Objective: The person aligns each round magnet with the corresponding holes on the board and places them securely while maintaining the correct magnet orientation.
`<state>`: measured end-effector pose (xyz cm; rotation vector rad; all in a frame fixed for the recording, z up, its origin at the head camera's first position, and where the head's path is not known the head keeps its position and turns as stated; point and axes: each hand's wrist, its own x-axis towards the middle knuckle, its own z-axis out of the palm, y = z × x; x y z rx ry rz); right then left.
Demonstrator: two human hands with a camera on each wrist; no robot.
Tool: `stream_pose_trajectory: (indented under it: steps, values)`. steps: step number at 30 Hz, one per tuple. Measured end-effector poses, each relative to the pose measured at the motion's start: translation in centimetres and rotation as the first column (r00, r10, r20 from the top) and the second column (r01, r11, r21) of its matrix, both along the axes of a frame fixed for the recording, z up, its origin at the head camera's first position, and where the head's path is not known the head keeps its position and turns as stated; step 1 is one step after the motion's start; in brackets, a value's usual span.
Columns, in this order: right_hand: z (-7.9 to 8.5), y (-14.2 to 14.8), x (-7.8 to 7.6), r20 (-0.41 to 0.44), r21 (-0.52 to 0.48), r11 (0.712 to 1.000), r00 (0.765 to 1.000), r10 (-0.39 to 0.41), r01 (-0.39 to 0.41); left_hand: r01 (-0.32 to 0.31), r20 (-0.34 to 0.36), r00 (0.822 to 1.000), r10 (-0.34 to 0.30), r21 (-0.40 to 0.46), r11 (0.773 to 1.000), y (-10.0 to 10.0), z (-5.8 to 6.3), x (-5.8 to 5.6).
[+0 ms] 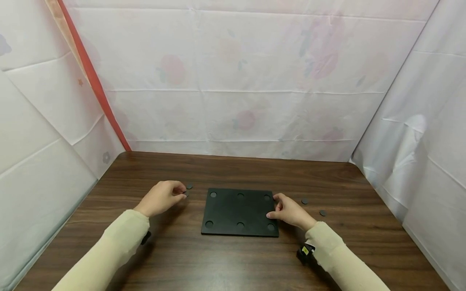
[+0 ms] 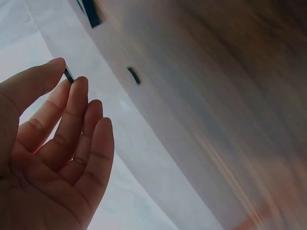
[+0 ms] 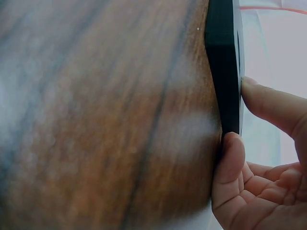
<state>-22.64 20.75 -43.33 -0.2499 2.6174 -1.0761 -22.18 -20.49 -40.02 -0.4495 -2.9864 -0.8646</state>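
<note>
A black rectangular board (image 1: 240, 210) lies on the table, with round recesses along its far and near edges. My left hand (image 1: 164, 198) is left of the board and pinches a small dark disc (image 2: 69, 75) between thumb and fingertip, seen edge-on in the left wrist view. Just beyond those fingers a second dark disc (image 1: 189, 186) lies on the wood. At the board's right side, my right hand (image 1: 291, 211) holds the edge: the thumb is on the top face, and the curled fingers are against the side, as the right wrist view shows.
Two more dark discs, a farther one (image 1: 304, 201) and a nearer one (image 1: 323, 212), lie on the table right of the right hand. The brown wooden table (image 1: 233, 262) is bordered by white patterned cloth (image 1: 233, 81) at the back and sides.
</note>
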Motion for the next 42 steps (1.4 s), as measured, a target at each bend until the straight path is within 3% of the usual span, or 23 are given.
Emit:
stream_pose_trajectory:
  steps: [21, 42]
  values:
    - [0.0, 0.1, -0.2, 0.007, -0.014, 1.000, 1.000, 0.001, -0.001, 0.106, -0.038, 0.994, -0.103, 0.074, 0.992, 7.3, 1.0, -1.6]
    - [0.0, 0.2, 0.0, 0.004, -0.005, 1.000, 1.000, -0.003, 0.003, 0.113, 0.006, 0.993, -0.114, 0.112, 0.987, 13.0, 1.2, -3.3]
